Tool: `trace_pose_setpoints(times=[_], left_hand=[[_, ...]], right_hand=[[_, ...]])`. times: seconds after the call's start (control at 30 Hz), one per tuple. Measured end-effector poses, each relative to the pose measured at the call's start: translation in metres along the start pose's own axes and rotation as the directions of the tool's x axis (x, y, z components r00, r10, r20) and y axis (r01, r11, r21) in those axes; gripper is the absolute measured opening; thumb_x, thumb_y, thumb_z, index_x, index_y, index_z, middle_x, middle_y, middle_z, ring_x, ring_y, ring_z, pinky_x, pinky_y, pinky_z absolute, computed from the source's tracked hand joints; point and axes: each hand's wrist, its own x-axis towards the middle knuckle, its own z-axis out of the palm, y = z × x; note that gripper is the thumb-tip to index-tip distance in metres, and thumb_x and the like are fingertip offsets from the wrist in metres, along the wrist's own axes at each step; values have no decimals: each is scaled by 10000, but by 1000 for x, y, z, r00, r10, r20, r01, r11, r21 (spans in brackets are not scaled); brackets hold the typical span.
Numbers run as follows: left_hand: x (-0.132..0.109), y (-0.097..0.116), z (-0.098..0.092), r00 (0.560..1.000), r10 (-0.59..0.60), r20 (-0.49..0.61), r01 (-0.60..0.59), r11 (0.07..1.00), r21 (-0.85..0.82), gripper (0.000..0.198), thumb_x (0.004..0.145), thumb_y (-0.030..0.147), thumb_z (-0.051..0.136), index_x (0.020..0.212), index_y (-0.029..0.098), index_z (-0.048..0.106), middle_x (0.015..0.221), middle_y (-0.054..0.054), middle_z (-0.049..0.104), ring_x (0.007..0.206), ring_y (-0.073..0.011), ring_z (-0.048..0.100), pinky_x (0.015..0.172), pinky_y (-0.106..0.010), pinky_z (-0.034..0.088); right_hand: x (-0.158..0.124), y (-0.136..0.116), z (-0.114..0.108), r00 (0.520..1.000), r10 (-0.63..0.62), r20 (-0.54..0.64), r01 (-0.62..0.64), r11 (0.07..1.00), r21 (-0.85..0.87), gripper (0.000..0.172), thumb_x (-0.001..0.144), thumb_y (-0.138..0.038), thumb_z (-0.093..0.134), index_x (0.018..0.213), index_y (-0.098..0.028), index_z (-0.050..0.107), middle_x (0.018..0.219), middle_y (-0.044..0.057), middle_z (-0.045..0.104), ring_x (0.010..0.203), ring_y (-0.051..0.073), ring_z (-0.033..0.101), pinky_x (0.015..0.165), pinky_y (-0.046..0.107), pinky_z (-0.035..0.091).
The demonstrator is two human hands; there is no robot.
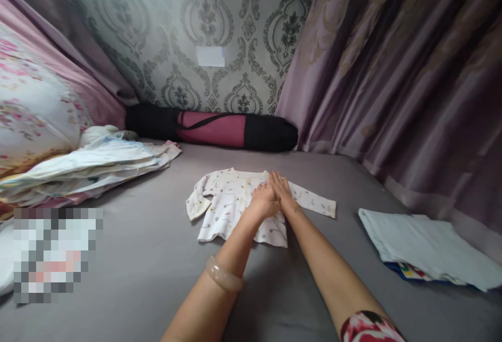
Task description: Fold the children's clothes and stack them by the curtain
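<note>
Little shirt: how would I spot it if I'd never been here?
Find the big grey sheet. Near its middle, under the left hand and right hand, is the white shirt. It's spread out with both sleeves showing, unlike the cloth pile and folded pale cloth.

Head view: the camera, worn on the person's head, looks forward and down along both forearms [327, 266], close below the lens, to the hands [264, 201] mid-frame, facing the patterned wall [207, 23] before us across the grey surface [157, 258].

Left hand [267, 200] and right hand [284, 191] partly hide the shirt [227, 211]; pixelation masks an object [58, 253]
</note>
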Motion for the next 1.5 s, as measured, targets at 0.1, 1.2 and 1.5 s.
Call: trace_pose_setpoints(times=[0.1,1.2,1.5], left_hand=[[-4,-11,-20,999,-52,8,52,998,35,383,835,255,510,1174,87,570,1218,-195,619,1200,-310,532,1002,-373,409],[-99,-194,-51,677,-640,-363,563,768,-305,293,897,323,428,1005,175,656,1022,-110,688,980,-238,615,833,-320,446],[-102,-170,-69,907,-409,-103,367,886,-284,166,783,217,524,838,161,671,812,-62,691,779,-182,620,668,-248,419]], right_hand=[[6,-17,8,1000,-18,5,18,1000,17,618,953,-290,250,1527,-73,177,1597,124,148,1467,231,110,1172,415,106],[35,-138,5,974,-212,75,201,971,132,635,981,-381,208,1515,-37,195,1605,104,107,1470,220,87,1176,388,59],[51,-176,2,978,-198,61,186,969,166,618,979,-359,189,1509,-42,225,1591,128,182,1463,240,116,1169,412,67]])
